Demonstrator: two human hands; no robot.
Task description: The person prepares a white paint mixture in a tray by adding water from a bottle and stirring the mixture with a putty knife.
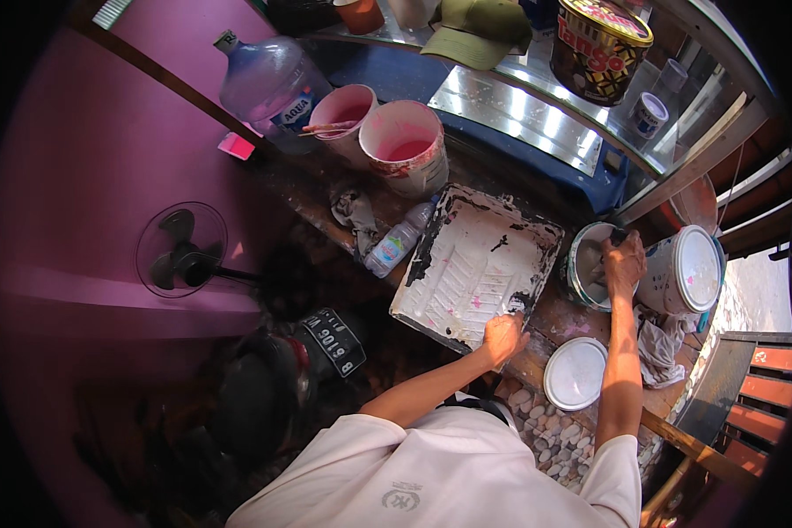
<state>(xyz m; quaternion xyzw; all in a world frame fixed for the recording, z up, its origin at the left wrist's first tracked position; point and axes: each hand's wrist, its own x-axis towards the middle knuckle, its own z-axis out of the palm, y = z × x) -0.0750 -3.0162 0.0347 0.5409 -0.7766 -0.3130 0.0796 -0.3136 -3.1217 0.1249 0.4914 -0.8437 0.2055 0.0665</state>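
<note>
Paint tray (pixel 471 264) lies in the middle of the head view, the left hand (pixel 504 341) curled closed on its lower right corner. Right of centre, the right hand (pixel 624 261) bends partly closed over an open bucket (pixel 577 271); its exact hold cannot be told. A white lid (pixel 575 374) lies below.

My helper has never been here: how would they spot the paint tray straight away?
Starting from the pink wall, look right, past the small bottle. There, at the left hand, is a white-coated paint tray with dark, chipped edges. Unlike the nearby buckets, it is shallow and rectangular.
</note>
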